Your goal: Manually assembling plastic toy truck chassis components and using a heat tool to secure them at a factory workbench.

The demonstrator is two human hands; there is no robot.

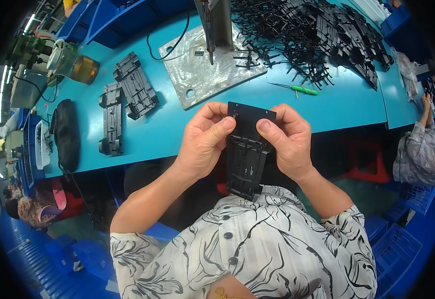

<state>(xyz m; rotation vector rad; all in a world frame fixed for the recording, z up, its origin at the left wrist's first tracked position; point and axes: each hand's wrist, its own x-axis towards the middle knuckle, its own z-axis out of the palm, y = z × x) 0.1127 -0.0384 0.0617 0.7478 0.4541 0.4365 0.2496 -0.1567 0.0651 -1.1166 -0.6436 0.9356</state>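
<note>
Between both hands is a black plastic toy-car chassis (245, 167), held in front of my body just off the table's near edge. Its flat plate end points away from me, and its ribbed part hangs toward my shirt. My left hand (205, 139) pinches the plate's left edge, thumb on top and fingers curled behind. On the right edge my right hand (289, 142) grips the same way. Two similar black chassis, one (111, 119) narrow and another (135, 87) wider, lie side by side on the table to the left.
A metal base plate (190, 74) carries an upright tool with a pointed tip (211, 55). Right of it lie a green-handled screwdriver (302, 89), a heap of black small parts (287, 37) and stacked chassis (352, 40). A black bag (67, 134) and a jug of amber liquid (84, 69) stand left.
</note>
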